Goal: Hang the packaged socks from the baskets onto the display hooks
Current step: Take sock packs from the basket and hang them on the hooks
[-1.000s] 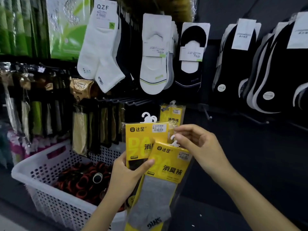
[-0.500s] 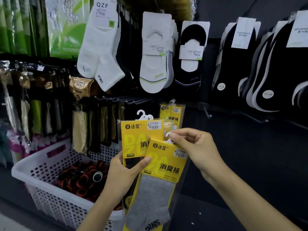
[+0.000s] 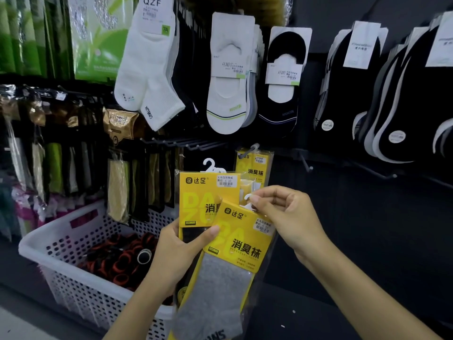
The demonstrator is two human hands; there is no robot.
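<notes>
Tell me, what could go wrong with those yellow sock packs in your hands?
1. The right hand pinches only the small white hanger of the front pack; it might slip and the pack drop.
2. The left hand grips the back pack too, so pulling the front pack away could drag that one loose.
3. The display hook already bears a hung pack, so threading the hanger on could be fiddly.

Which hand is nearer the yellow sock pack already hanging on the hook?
Right. The right hand sits just below the hanging pack, pinching a white hanger. The left hand is lower and further left, gripping the held packs.
</notes>
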